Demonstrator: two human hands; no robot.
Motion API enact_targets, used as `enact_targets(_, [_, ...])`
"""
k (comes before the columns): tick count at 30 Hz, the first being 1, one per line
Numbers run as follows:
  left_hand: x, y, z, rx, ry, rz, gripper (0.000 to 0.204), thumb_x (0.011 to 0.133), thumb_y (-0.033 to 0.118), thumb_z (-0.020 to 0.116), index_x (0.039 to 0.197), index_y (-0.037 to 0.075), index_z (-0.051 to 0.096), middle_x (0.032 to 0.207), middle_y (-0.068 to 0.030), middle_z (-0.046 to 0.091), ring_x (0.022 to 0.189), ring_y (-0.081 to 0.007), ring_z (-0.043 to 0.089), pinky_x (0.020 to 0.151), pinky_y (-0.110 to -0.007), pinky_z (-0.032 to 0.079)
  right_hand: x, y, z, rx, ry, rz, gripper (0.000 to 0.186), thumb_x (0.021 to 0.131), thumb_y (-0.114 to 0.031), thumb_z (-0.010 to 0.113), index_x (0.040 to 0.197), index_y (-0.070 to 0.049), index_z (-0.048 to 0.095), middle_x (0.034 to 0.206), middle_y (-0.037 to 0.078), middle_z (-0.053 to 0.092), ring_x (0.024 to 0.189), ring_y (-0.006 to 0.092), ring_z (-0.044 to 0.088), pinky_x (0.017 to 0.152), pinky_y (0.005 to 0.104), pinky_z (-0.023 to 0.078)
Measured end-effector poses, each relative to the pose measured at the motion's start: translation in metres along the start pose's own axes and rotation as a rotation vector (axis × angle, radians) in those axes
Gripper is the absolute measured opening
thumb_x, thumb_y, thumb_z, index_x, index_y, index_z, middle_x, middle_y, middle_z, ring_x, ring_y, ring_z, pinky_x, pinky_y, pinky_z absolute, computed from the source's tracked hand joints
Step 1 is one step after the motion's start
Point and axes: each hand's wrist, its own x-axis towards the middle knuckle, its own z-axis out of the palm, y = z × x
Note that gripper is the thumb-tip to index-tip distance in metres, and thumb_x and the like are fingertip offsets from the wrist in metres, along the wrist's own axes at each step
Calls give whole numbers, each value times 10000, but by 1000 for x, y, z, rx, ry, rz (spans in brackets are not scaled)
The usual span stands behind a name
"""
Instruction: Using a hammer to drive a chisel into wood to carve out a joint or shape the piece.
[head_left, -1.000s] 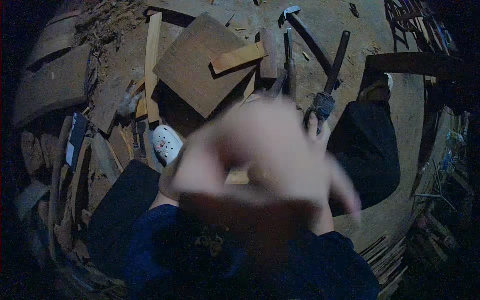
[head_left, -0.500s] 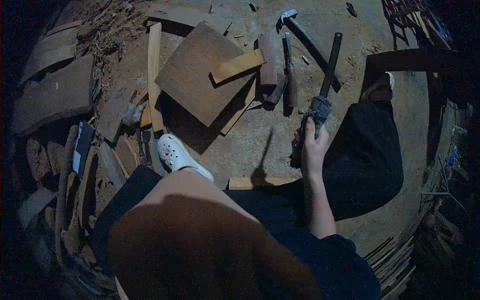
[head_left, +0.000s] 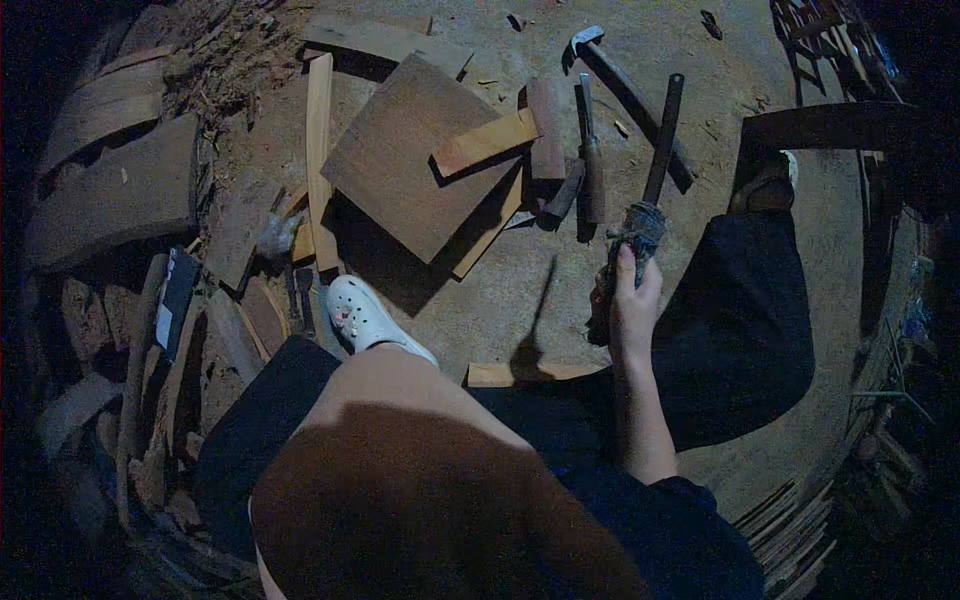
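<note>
- Evidently, a long, narrow, dark metal tool was gripped by the right hand, which was closed around its ragged, grey cloth-wrapped handle, with the thumb laid along the wrap.
- The left hand was not shown, so its state could not be told.
- The tool was held over the dusty brown floor, near the black-trousered right leg.
- By its look, the metal was judged stiff and moderately heavy; the cloth was judged soft and hardly slippery, so hold was best taken there, clear of bare metal.
- The long axis was directed away from the body, slanted slightly rightward; the tip was pointed forward, and in view the dark-handled tool with a bright, curved metal head was crossed by it.
</note>
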Motion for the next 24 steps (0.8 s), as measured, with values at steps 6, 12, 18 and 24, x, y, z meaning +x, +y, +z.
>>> enact_targets(6, [3,6,-2,-19,42,65,174,903,199,528,799,69,582,644,-26,516,607,-155,510,603,-294,422,-1,0,4,11,-7,27,207,984,-269,511,965,-64,531,660,0,526,502,76,483,441,251,379])
enact_targets(12, [1,12,-6,-32,93,127,165,912,192,511,822,68,576,652,-16,504,609,-137,492,597,-287,407,-2,0,4,98,-30,49,207,981,-264,522,973,-58,540,652,-10,512,493,75,470,439,252,371])
enact_targets(18, [3,16,-6,-59,142,192,158,921,185,494,846,68,570,661,-5,491,610,-119,473,591,-281,392,2,6,3,14,6,19,214,982,-254,520,1003,-45,559,676,-9,511,567,70,476,494,257,384])
enact_targets(24, [12,-9,-5,392,473,305,164,926,164,474,849,64,577,675,2,480,617,-93,455,604,-251,365,0,2,2,-142,-9,-79,196,975,-212,521,978,-25,577,686,3,533,588,81,486,522,272,391])
